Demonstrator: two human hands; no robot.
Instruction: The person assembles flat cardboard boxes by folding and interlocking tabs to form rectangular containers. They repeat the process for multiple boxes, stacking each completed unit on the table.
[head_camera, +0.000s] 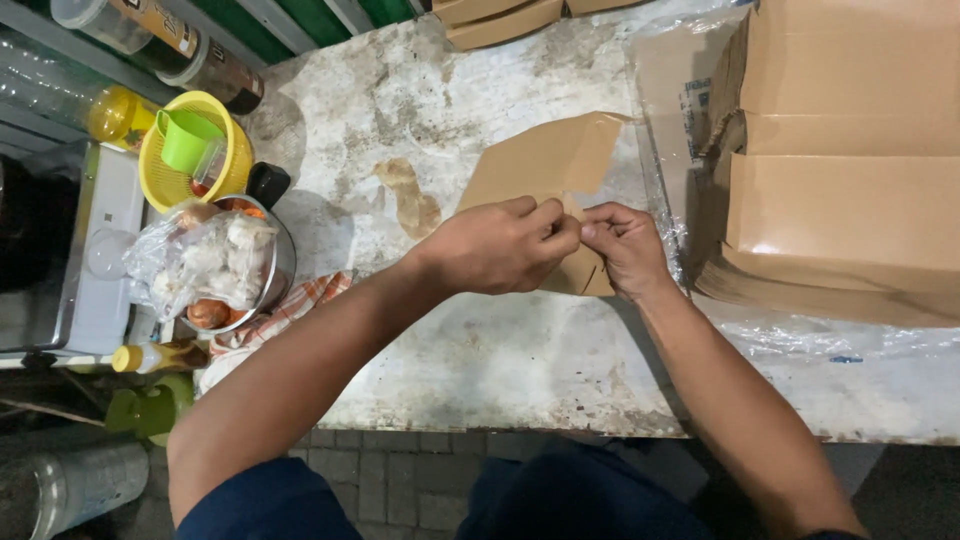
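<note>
A flat brown cardboard sheet (545, 160), partly folded, lies on the worn white table (480, 370). My left hand (500, 245) and my right hand (625, 245) meet over its near edge, and the fingertips of both pinch the same cardboard flap. The part of the sheet under my hands is hidden.
A stack of flat brown cardboard pieces (850, 150) in clear plastic fills the right side. At the left stand a yellow basket (195, 150) with a green cup, a metal bowl holding a plastic bag of food (210, 265), a checked cloth (290, 310) and bottles (110, 110).
</note>
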